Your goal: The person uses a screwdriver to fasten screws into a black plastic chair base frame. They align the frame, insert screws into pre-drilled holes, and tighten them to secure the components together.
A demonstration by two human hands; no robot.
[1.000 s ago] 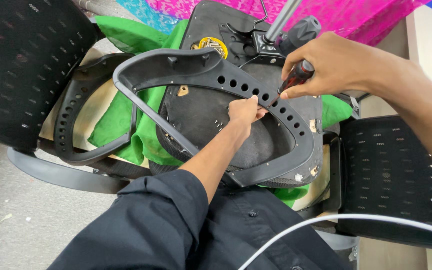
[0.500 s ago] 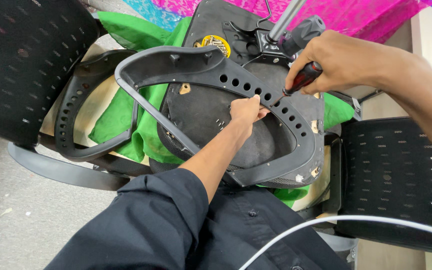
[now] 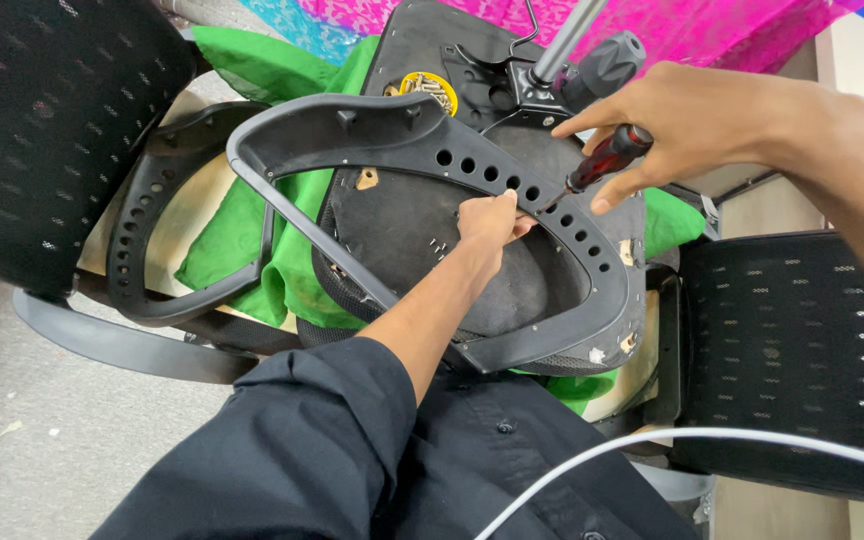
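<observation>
Right hand grips the screwdriver with its tip at the holed armrest lying on the upturned seat, left hand fingers pinched on that rim, so I'd keep the driver square and the frame steady.

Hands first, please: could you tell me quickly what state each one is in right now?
Left hand: closed, pinching at the perforated armrest frame.
Right hand: closed around a red-handled screwdriver.
</observation>
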